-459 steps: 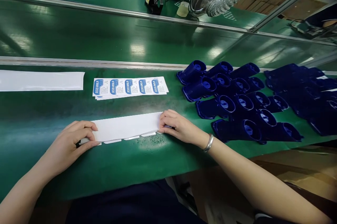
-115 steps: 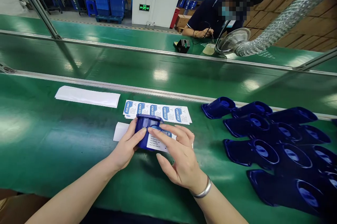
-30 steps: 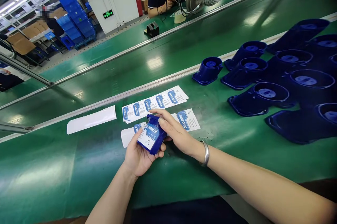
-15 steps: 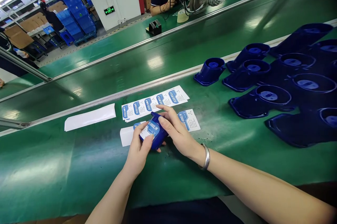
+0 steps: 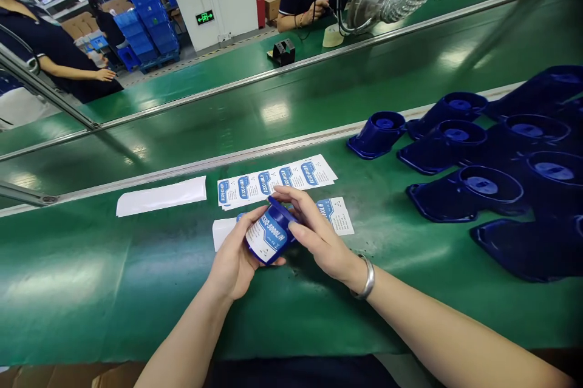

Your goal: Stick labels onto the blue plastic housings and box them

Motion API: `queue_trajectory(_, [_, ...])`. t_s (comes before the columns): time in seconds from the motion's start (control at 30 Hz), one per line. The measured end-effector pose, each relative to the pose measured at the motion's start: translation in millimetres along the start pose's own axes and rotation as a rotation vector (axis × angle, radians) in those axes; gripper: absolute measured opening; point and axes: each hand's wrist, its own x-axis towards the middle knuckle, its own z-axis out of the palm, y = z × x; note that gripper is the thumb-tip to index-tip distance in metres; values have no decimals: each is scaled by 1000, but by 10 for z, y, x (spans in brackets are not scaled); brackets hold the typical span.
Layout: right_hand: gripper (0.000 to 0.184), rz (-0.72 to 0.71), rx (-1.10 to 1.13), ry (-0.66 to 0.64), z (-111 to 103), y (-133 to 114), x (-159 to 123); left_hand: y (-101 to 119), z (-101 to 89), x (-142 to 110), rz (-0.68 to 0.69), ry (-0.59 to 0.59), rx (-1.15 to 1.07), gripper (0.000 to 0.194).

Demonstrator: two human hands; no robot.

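Left hand (image 5: 234, 260), blue housing (image 5: 269, 234) (green bench (image 5: 113, 285))

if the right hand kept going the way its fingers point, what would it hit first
The right hand points up-left across the blue housing it already touches. Beyond that, most likely the label strip on the table, though depth is hard to judge.

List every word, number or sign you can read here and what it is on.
"5000L/H", partly covered, on the label of the blue housing held in the left hand and right hand.
Label sheet and loose label: print too small to read.
Green exit sign: pictogram only.
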Motion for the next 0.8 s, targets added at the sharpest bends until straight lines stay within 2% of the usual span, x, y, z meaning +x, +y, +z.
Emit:
queue_trajectory(0.1, [62, -182, -141, -67, -2, 10, -35, 7, -59, 56, -110, 78, -120, 37])
queue_trajectory(0.23, [57, -367, -258, -77, -6, 8, -39, -13, -85, 70, -158, 60, -222, 32])
queue_trajectory(0.33, [55, -373, -274, -90, -8, 18, -35, -24, -73, 54, -160, 65, -241, 31])
queue_trajectory(0.57, [50, -364, -268, -119, -9, 38, -32, -87, -49, 24, 1, 88, -174, 30])
queue_trajectory(0.8, [51, -441, -292, -100, -20, 66, -30, -114, -44, -7, 83, 51, -77, 28])
